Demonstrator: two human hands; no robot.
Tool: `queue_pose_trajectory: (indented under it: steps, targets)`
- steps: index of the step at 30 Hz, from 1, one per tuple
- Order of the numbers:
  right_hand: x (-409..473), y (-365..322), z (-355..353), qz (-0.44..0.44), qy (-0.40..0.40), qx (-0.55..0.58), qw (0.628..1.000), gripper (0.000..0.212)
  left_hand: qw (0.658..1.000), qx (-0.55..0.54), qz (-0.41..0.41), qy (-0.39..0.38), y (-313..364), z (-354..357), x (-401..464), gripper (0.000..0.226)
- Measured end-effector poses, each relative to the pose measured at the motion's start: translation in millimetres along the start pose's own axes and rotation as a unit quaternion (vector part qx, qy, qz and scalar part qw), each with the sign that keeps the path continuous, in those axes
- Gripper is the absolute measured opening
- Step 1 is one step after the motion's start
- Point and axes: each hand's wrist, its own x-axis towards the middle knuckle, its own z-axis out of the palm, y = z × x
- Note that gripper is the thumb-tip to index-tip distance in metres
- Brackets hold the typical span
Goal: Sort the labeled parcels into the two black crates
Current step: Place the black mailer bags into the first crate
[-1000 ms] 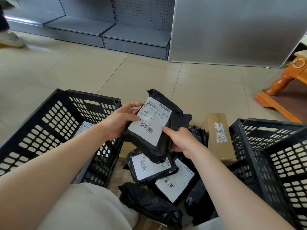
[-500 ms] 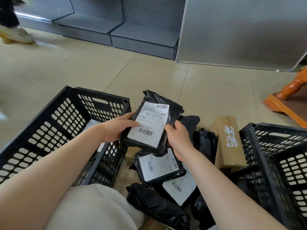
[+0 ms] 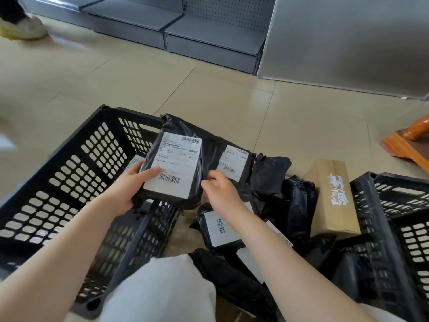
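Note:
My left hand (image 3: 130, 190) grips a black parcel with a white barcode label (image 3: 176, 159), held above the right rim of the left black crate (image 3: 69, 182). My right hand (image 3: 222, 191) has its fingers curled at the parcel's right edge; whether they pinch it is unclear. Inside the left crate a label of another parcel (image 3: 135, 161) peeks out. Between the crates lies a pile of black parcels, one labeled at the back (image 3: 233, 162) and one in front (image 3: 218, 228). The right black crate (image 3: 383, 228) stands tilted at the right.
A brown cardboard box (image 3: 332, 198) leans against the right crate. My white-clad knee (image 3: 162, 291) is at the bottom. Grey metal shelving (image 3: 209, 31) lines the far wall, a wooden furniture leg (image 3: 408, 140) stands at right, and another person's shoe (image 3: 23, 29) is at top left.
The held parcel has moved left and now hangs over the left crate's rim. My right hand slid from gripping its underside to its right edge. A labeled parcel behind it is uncovered.

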Motion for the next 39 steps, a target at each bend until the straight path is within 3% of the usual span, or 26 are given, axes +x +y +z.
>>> queue_pose_trajectory:
  steps: [5, 9, 15, 22, 27, 30, 36, 39]
  targets:
    - [-1, 8, 39, -0.061, -0.113, -0.137, 0.982, 0.056, 0.996, -0.072, 0.004, 0.053, -6, -49, -5, 0.032]
    - [9, 9, 60, -0.128, -0.156, -0.242, 0.949, 0.060, 0.990, -0.107, -0.010, 0.087, -11, -86, -4, 0.038]
    - [30, 10, 62, -0.174, -0.204, -0.395, 0.879, 0.063, 0.991, -0.073, -0.027, 0.110, -27, -119, -3, 0.027]
    - [34, -1, 49, -0.145, -0.280, -0.439, 0.841, 0.070, 0.982, 0.048, -0.116, 0.139, -62, -147, 4, 0.051]
    - [37, -5, 47, -0.120, -0.305, -0.480, 0.814, 0.077, 0.967, 0.110, -0.198, 0.121, -92, -153, 7, 0.060]
    - [39, -5, 47, -0.108, -0.317, -0.488, 0.806, 0.081, 0.959, 0.112, -0.240, 0.101, -107, -151, 9, 0.077]
    - [38, -2, 50, -0.112, -0.315, -0.483, 0.809, 0.083, 0.945, 0.169, -0.280, 0.028, -117, -151, 12, 0.083]
    - [39, 0, 49, -0.117, -0.309, -0.483, 0.811, 0.083, 0.934, 0.188, -0.305, 0.008, -120, -149, 10, 0.076]
